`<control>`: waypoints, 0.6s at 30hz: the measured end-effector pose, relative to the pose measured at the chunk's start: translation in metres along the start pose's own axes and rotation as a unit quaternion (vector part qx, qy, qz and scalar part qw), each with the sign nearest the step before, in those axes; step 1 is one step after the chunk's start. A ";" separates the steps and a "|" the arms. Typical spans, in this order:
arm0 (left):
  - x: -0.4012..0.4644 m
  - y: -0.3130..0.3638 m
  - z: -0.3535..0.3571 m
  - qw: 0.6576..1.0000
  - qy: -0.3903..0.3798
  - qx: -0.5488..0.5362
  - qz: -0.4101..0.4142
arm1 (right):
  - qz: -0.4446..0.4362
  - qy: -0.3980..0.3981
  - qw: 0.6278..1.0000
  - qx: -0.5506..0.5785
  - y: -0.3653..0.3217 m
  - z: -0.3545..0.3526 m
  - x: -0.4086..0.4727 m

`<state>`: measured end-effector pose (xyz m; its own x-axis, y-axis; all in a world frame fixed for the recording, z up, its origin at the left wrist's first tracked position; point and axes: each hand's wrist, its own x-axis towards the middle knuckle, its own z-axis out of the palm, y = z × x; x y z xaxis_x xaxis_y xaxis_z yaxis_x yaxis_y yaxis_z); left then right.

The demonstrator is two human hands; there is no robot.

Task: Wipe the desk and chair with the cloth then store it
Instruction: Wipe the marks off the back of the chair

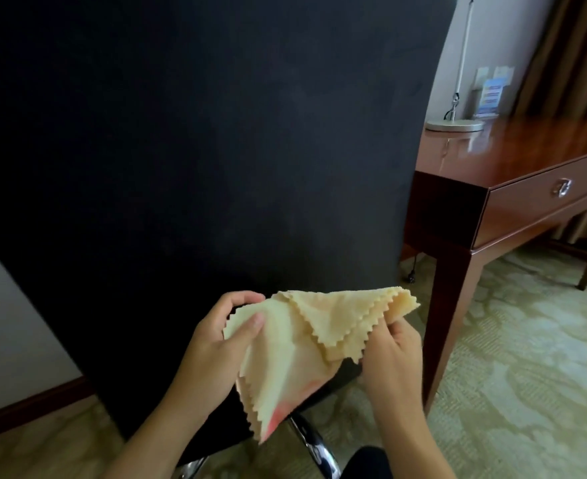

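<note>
A pale yellow cloth [295, 344] with zigzag edges hangs folded between both hands, just in front of the dark back of the chair [198, 150]. My left hand [216, 344] pinches its left edge between thumb and fingers. My right hand [389, 354] grips the folded right corner. A pink patch shows near the cloth's lower tip. The reddish wooden desk [534, 157] stands to the right of the chair, its glossy top visible at the upper right.
A lamp base [454, 125] and a small card stand [489, 100] sit on the desk's far end. A drawer with a metal pull [562, 187] faces front. Chrome chair legs [314, 444] spread over patterned carpet. Brown curtains hang at top right.
</note>
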<state>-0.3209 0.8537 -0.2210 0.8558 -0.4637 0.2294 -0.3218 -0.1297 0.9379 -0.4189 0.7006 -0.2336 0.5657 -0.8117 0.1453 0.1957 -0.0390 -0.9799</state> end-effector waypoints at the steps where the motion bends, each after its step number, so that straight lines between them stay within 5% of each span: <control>1: -0.002 -0.004 -0.001 1.000 -0.004 0.001 -0.009 | 0.005 -0.001 1.000 0.001 0.003 -0.001 -0.002; 7: -0.004 -0.018 -0.006 0.994 -0.039 0.098 -0.010 | -0.002 0.030 0.999 -0.035 0.011 -0.011 0.001; 10: -0.014 -0.034 0.007 0.970 -0.123 0.209 0.024 | -0.015 -0.040 0.997 -0.072 0.007 -0.009 0.003; 15: -0.017 -0.021 0.038 0.980 -0.099 0.115 0.127 | -0.040 -0.158 0.979 -0.120 -0.015 0.004 0.012; 18: 0.001 -0.013 0.029 0.992 -0.075 0.026 0.099 | -0.002 -0.192 0.979 -0.074 -0.032 -0.008 0.024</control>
<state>-0.3272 0.8296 -0.2405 0.7051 -0.6093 0.3628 -0.5009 -0.0657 0.8630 -0.4181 0.6778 -0.1999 0.8300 -0.5338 0.1617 0.0966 -0.1478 -0.9843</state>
